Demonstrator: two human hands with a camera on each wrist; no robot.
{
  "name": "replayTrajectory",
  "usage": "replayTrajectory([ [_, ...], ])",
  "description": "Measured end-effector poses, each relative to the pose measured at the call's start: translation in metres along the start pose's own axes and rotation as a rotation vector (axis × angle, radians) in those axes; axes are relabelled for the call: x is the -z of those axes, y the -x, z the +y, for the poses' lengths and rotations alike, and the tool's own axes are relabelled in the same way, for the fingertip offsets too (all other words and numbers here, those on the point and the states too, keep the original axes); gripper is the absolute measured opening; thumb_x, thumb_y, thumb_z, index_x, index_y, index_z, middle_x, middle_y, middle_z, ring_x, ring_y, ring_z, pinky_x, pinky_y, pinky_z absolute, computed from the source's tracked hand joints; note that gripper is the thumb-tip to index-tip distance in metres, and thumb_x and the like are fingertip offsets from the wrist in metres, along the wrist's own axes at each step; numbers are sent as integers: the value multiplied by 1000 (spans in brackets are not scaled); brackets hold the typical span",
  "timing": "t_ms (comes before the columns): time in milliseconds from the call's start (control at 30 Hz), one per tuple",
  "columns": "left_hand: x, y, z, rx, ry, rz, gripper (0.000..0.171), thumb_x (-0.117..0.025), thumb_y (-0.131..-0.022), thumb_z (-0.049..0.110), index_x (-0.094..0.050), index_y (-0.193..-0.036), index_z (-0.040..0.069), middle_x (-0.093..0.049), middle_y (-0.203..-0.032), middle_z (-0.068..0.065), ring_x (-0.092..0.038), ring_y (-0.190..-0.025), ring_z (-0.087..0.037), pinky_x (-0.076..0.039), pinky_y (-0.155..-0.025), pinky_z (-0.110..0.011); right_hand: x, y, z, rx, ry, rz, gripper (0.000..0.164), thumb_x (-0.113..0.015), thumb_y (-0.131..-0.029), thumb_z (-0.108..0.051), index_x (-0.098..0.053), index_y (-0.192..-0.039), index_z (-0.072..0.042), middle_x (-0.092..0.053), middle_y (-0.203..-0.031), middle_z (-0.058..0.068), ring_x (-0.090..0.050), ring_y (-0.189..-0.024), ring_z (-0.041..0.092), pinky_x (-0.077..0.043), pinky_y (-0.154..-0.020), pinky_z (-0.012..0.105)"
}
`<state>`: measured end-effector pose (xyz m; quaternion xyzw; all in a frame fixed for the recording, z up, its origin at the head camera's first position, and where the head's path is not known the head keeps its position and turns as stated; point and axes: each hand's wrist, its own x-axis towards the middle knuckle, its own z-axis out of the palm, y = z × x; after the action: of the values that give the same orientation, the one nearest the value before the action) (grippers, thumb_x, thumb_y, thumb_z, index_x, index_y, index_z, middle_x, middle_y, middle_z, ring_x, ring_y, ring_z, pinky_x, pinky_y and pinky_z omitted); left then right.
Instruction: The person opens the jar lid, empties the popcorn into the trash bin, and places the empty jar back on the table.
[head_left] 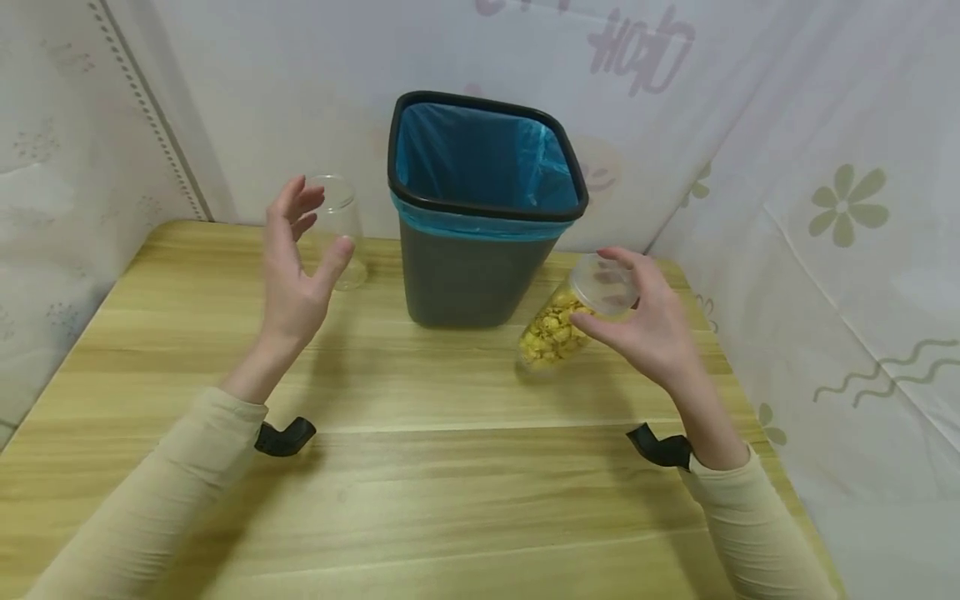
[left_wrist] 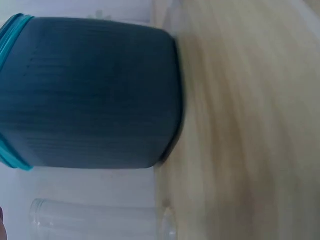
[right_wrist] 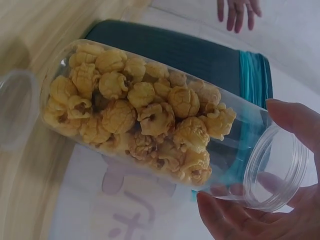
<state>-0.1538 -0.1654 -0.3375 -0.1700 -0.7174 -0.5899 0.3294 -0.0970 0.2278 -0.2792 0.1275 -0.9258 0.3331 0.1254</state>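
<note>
My right hand point(head_left: 652, 325) grips a clear plastic jar point(head_left: 551, 337) partly filled with yellow caramel popcorn point(right_wrist: 142, 112). In the right wrist view the thumb point(right_wrist: 295, 120) lies on one side of the threaded mouth, with fingers on the other. The jar leans, its mouth end up toward the hand. My left hand point(head_left: 296, 271) is raised, thumb and fingers spread apart in a loose curve, with nothing between them. Behind it, overlapped in the head view, an empty clear jar point(head_left: 348, 225) stands upright; it shows in the left wrist view point(left_wrist: 100, 220) too.
A dark grey trash bin point(head_left: 472, 279) lined with a blue bag point(head_left: 480, 158) stands at the back middle of the wooden table point(head_left: 420, 500), between the hands. A clear round lid-like piece point(right_wrist: 17, 110) lies near the popcorn jar's base. Printed white cloth point(head_left: 840, 333) hangs around the table.
</note>
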Motion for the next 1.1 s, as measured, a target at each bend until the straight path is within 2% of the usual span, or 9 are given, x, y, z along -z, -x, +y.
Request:
replayTrajectory([
  [200,-12,15,2,17,43,21,63,-69,-92,26,-45,-145,2,-54,-139,-16,-51,-132,-23,-38,-115,-31,-15,1,-7,21,-33,-5,80,-91,-78,-29,-51,-147,-20,-56,-147,5,-54,-133,28,-46,-105,54],
  [367,-19,28,2,18,67,8,61,-68,-93,30,-47,-140,-3,-57,-132,-8,-53,-126,-18,-40,-112,-29,-26,1,-12,27,-70,-15,81,-91,-77,-29,-51,-147,-21,-57,-147,3,-55,-131,26,-48,-102,51],
  [433,-22,33,1,20,73,0,60,-67,-93,30,-48,-139,-3,-57,-131,-8,-53,-124,-18,-40,-111,-29,-31,1,-15,37,-90,-20,82,-92,-76,-29,-51,-147,-21,-57,-147,3,-55,-130,25,-49,-100,50],
  [533,-27,40,2,18,85,-12,59,-66,-93,27,-47,-139,-4,-56,-130,-17,-53,-122,-24,-41,-110,-29,-37,0,-19,50,-123,-26,84,-93,-74,-27,-52,-147,-21,-57,-146,3,-56,-128,23,-51,-96,48],
  [667,-35,51,3,18,93,-49,62,-65,-92,25,-44,-141,-7,-54,-131,-23,-54,-122,-27,-42,-109,-28,-45,1,-24,53,-165,-35,84,-94,-73,-25,-52,-146,-21,-58,-144,3,-58,-123,22,-55,-90,46],
  [900,-49,66,4,26,138,-139,61,-67,-90,14,-43,-144,-4,-53,-133,-29,-54,-122,-35,-45,-106,-31,-54,2,-34,52,-219,-47,84,-95,-72,-26,-53,-145,-24,-59,-142,0,-58,-121,19,-55,-86,43],
  [967,-53,70,4,45,153,-168,63,-67,-90,11,-42,-146,-3,-53,-135,-27,-54,-123,-36,-46,-106,-33,-57,2,-36,57,-246,-49,84,-95,-72,-25,-53,-145,-25,-59,-141,0,-59,-120,19,-55,-86,43],
  [1100,-59,77,4,72,179,-211,64,-67,-90,8,-42,-148,0,-56,-137,-21,-56,-125,-32,-46,-107,-37,-63,2,-42,76,-293,-38,84,-95,-72,-23,-53,-145,-25,-61,-139,-1,-60,-119,17,-56,-86,43],
])
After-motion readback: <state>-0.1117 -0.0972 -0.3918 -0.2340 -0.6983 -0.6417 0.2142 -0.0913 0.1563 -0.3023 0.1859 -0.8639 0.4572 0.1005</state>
